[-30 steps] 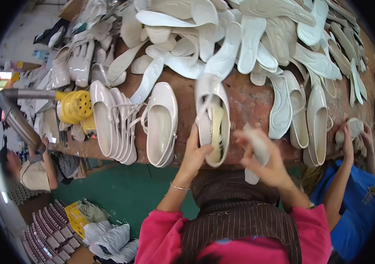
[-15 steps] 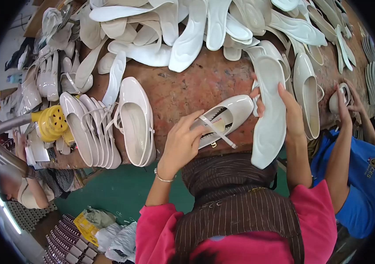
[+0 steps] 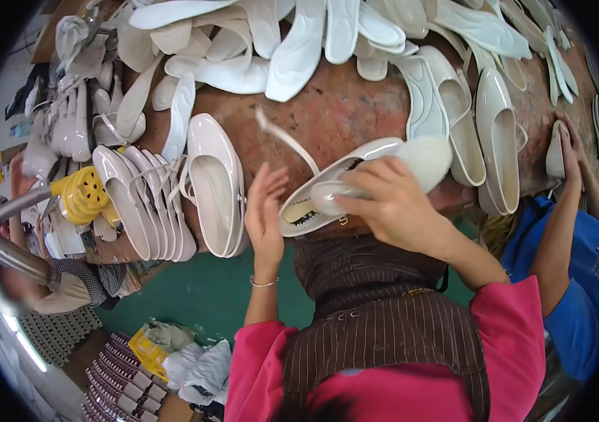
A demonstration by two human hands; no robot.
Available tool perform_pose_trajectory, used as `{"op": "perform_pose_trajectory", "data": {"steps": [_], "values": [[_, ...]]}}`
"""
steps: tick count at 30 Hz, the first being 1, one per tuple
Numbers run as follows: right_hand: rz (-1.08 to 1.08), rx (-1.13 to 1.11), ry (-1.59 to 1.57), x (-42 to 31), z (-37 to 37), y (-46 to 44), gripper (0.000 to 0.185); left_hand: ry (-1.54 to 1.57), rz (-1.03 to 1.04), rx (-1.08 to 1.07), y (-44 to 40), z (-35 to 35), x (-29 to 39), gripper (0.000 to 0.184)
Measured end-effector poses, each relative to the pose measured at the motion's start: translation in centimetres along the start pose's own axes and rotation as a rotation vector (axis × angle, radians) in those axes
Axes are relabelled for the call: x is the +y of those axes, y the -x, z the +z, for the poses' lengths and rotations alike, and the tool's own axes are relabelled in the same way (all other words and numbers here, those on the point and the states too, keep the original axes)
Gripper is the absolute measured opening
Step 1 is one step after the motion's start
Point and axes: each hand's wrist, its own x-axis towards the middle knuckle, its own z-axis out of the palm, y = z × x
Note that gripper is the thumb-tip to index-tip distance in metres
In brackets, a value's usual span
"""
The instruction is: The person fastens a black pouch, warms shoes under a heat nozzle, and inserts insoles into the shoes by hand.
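On the table edge in front of me lies a pale glossy strap shoe point(image 3: 377, 149), its toe pointing right and up. Its loose strap point(image 3: 291, 144) stands away from the opening, and dark teeth-like marks show inside. My right hand point(image 3: 394, 204) is closed around a white insole point(image 3: 427, 160). One end of the insole is in the shoe opening, while its wide end sticks out over the toe. Beside the heel end is my left hand point(image 3: 266, 211), fingers stretched and apart, holding nothing; whether it touches the heel I cannot tell.
White insoles point(image 3: 298, 53) are heaped along the back. Finished-looking shoes point(image 3: 216, 186) stand at left, near a yellow perforated nozzle point(image 3: 85, 195). More shoes point(image 3: 498, 141) lie at right. A co-worker in blue point(image 3: 581, 281) holds a shoe point(image 3: 557, 149); another person is far left.
The insole has moved left from beside the shoe, one end now in its opening. My left hand has let go of the strap, which swung up and away. My right hand moved left.
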Motion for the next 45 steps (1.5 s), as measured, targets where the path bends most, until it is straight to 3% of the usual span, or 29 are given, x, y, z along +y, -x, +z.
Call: {"op": "perform_pose_trajectory", "data": {"steps": [4,7,8,17,19,22,23,24,28,33,38,41,42,43,45], "values": [[-0.005,-0.085,-0.114,0.2,5.2,-0.1,0.025,-0.114,0.241,0.199,3.4,1.4,-2.7,0.078],[-0.01,-0.119,-0.177,-0.2,7.0,-0.8,0.024,-0.308,0.35,0.114,4.6,1.6,-4.7,0.089],[-0.014,-0.122,-0.201,-0.5,7.7,-0.9,0.025,-0.207,0.34,0.154,4.7,2.1,-5.1,0.096],[0.059,-0.178,-0.256,-0.3,8.6,-0.7,0.028,-0.189,0.369,0.092,4.6,1.5,-6.0,0.104],[0.042,-0.215,-0.263,-0.2,8.5,-0.6,0.029,-0.147,0.365,0.087,4.5,1.4,-6.0,0.097],[-0.216,-0.189,-0.217,0.5,9.6,-0.3,0.034,-0.266,0.362,-0.019,3.5,0.2,-5.0,0.078],[-0.23,-0.248,-0.245,0.8,9.7,-0.5,0.035,-0.336,0.359,-0.071,3.1,-0.2,-4.6,0.071],[-0.244,-0.306,-0.274,1.1,9.7,-0.7,0.035,-0.309,0.324,-0.019,2.7,0.1,-4.3,0.046],[-0.18,-0.368,-0.114,-0.5,10.1,-0.3,0.031,-0.285,0.217,0.01,2.7,0.5,-4.3,0.023],[0.035,-0.349,0.105,-0.2,5.7,1.5,0.027,-0.236,0.254,0.059,2.8,0.5,-5.1,0.013],[0.04,-0.436,0.167,-0.6,5.3,0.0,0.031,-0.333,0.187,0.135,3.5,1.3,-4.5,0.019],[0.137,0.119,0.212,1.2,4.7,-2.3,0.034,-0.396,0.128,0.249,4.9,4.5,-3.5,0.038],[0.226,0.256,0.287,2.0,4.9,-3.7,0.033,-0.521,0.153,0.177,5.4,5.5,-2.8,0.06],[0.312,0.39,0.361,2.9,5.3,-5.7,0.032,-0.512,0.162,0.151,5.5,7.1,-1.9,0.071],[0.456,0.423,0.182,3.6,4.3,-7.4,0.033,-0.671,0.241,0.089,5.1,8.8,-0.9,0.068]]}}
